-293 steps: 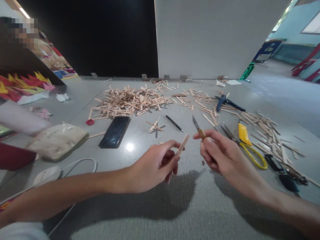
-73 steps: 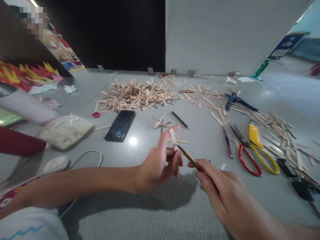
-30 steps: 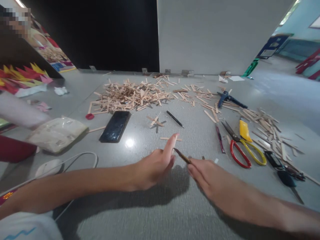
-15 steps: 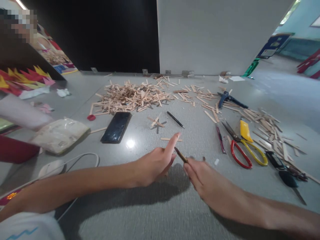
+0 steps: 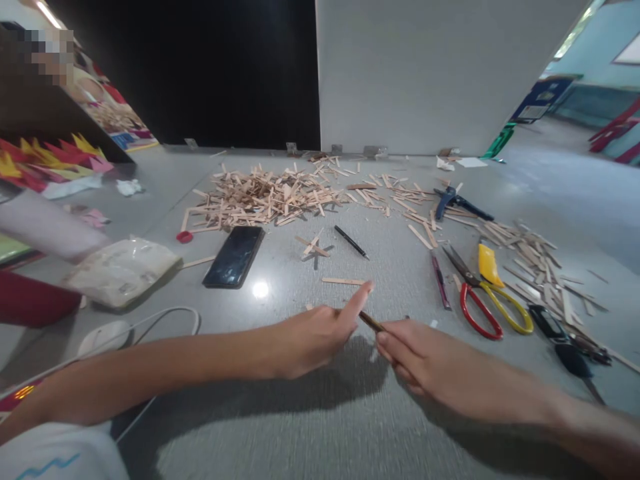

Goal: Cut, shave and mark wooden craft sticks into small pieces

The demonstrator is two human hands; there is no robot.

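Note:
My left hand (image 5: 327, 333) is closed, its thumb pointing up and right; what its curled fingers hold, if anything, is hidden. My right hand (image 5: 415, 353) is closed around a slim, brown-gold tool (image 5: 371, 322), whose far end reaches to the left hand's fingers. Just beyond the left thumb, a flat wooden stick (image 5: 343, 281) lies on the grey table (image 5: 280, 433). Behind it rest a small star of crossed sticks (image 5: 313, 245) and a black pen (image 5: 351, 241).
A heap of wooden sticks (image 5: 265, 193) spreads at the back, with more sticks (image 5: 540, 260) at right. Scissors (image 5: 480, 287), a pink cutter (image 5: 440, 280) and blue pliers (image 5: 453, 200) lie right. A phone (image 5: 234, 257), plastic bag (image 5: 125, 270) and white cable (image 5: 193, 313) are left.
Both hands have shifted slightly right. My left hand has turned, its thumb tipping further right, and the tool in my right hand has moved along with it.

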